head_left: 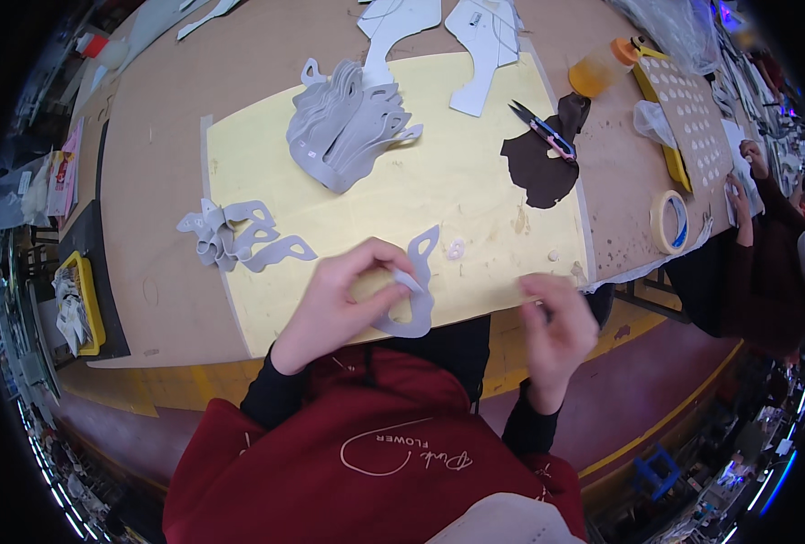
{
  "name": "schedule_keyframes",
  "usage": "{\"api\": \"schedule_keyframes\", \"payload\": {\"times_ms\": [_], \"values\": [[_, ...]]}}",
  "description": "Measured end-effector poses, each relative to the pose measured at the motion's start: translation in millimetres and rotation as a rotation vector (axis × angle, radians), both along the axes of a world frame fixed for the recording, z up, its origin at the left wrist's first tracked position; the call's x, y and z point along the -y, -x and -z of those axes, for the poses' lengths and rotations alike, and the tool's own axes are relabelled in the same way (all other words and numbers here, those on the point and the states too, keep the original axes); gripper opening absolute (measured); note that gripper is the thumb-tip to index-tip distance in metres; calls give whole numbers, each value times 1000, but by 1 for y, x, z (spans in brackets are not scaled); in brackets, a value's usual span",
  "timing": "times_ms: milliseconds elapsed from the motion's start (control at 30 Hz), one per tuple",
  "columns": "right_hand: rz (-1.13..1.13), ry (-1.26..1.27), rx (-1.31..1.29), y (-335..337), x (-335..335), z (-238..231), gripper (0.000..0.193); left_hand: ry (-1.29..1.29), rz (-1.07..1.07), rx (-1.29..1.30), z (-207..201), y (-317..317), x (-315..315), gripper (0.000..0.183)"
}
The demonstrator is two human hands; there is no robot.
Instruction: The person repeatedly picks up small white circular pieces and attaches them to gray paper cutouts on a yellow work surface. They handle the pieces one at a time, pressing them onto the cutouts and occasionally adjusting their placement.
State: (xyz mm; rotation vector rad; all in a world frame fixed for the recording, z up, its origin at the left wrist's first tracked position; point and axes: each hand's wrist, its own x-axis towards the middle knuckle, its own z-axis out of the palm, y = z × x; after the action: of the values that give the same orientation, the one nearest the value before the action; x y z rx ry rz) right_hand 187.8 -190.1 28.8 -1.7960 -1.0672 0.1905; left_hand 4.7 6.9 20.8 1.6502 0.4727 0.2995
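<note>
My left hand (357, 286) pinches a grey cut-out piece (422, 308), flat and curved, with a looped end, above the front of the yellow sheet (330, 227). Apart from it on the right, my right hand (558, 331) is closed with fingertips together; a thin pale sliver shows at them, blurred, its kind unclear. A thick stack of similar grey pieces (339, 127) lies at the back of the sheet. Several more grey pieces (239, 234) sit loosely at its left edge. Between my hands, a small pinkish patch (457, 248) lies on the sheet.
Thread snips (547, 133) rest on a dark brown scrap (547, 177). To the right are a tape roll (670, 222), an orange-capped bottle (593, 77) and a dotted board (688, 113). White panels (484, 50) lie behind; a yellow tray (80, 304) is left. Another person's hands (747, 181) work far right.
</note>
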Motion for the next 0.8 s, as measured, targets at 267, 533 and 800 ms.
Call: {"api": "schedule_keyframes", "payload": {"times_ms": [267, 533, 800], "values": [[-122, 197, -406, 21, -32, 1, 12, 267, 50, -51, -1, -23, 21, 56], [34, 226, -351, -2, -55, 14, 9, -275, -129, -137, 4, -36, 22, 22], [-43, 300, -403, -9, -57, 13, 11, -395, -177, -139, 14, -43, 25, 18]]}}
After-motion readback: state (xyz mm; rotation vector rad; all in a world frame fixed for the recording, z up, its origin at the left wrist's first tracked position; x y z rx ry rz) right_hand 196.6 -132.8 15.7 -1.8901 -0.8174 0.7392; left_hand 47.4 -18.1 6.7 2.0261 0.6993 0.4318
